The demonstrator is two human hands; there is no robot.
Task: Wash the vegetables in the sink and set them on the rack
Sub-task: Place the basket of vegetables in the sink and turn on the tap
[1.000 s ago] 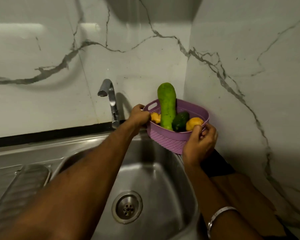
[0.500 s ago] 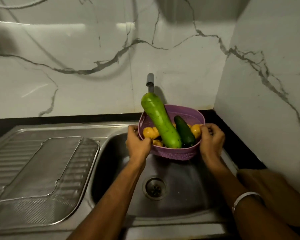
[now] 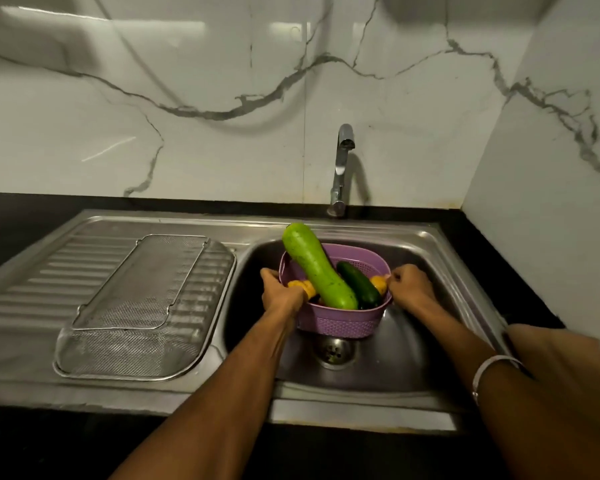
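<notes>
**Purple basket of vegetables held in the sink**

Marble-patterned white wall (image 3: 222, 150) fills the space behind and to my right, grey veins running across it. Below it the black tabletop (image 3: 21, 216) carries a stainless steel sink (image 3: 430, 341) with a ribbed draining board on its left side. On that board lies a steel mesh rack (image 3: 146, 306), its wire handles folded flat across it, just beside the basin's left edge. A chrome tap (image 3: 342, 168) stands at the back rim, its spout pointing out over the basin.

Inside the basin, above the drain (image 3: 334, 351), I hold a purple perforated basket (image 3: 336, 320). My left hand (image 3: 281, 294) grips its left rim, fingers curled over the edge. My right hand (image 3: 409, 285) grips the right rim in the same way. A silver bracelet (image 3: 492, 370) sits on my right forearm.

A long pale green gourd (image 3: 317, 266) lies slanted in the basket, its thick end sticking up past the back-left rim. Just to its right lies a dark green cucumber (image 3: 359, 285), touching it along its length. Yellow-orange vegetables (image 3: 302, 287) show at the left beside my thumb, and another yellow piece (image 3: 378, 282) shows at the right rim near my right hand. I cannot tell what kind these are.
</notes>
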